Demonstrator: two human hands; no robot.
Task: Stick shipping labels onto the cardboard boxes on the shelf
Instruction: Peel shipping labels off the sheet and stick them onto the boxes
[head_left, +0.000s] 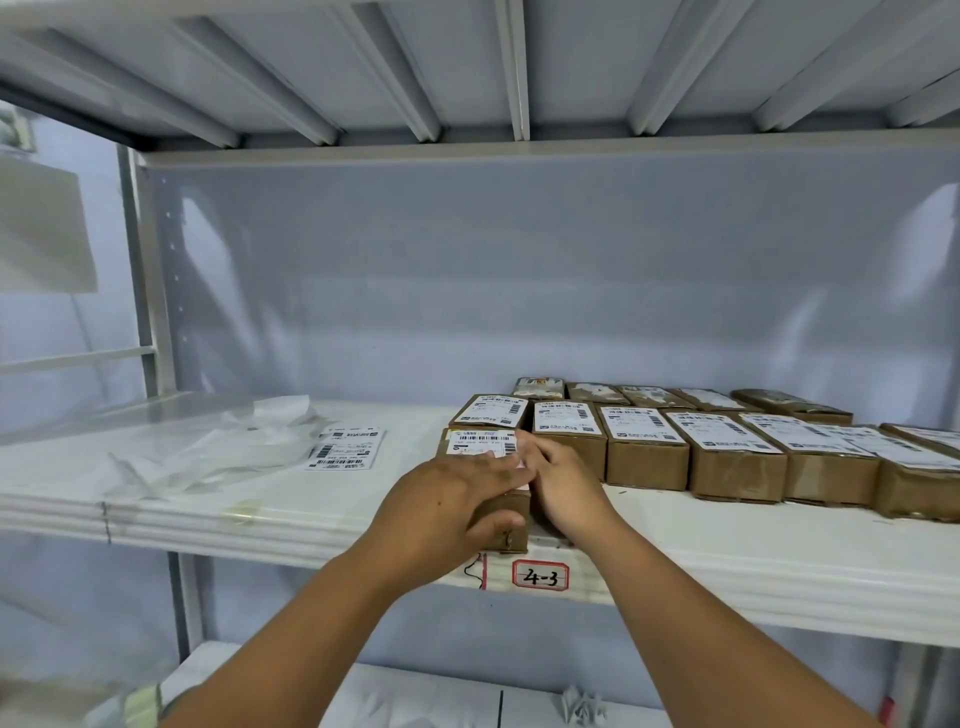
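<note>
- The red-bordered 4-3 tag (540, 575) is stuck on the shelf (727, 571) front lip. Up and left of it lie loose label sheets (345, 449), and further left is crumpled clear wrapping (218, 441).
- Up and right of the tag runs a row of labelled boxes (644, 447), with a back row (675, 397) behind.
- Just above the tag sits the closed cardboard box (511, 499), with its label (483, 444) on top, half hidden by hands.
- The left hand (452, 499) lies flat on that label, thumb down the box front. The right hand (561, 478) presses the label's right edge. Neither grasps anything.

I see through one camera on the head, looking forward and a bit down, close to the shelf (727, 540).
</note>
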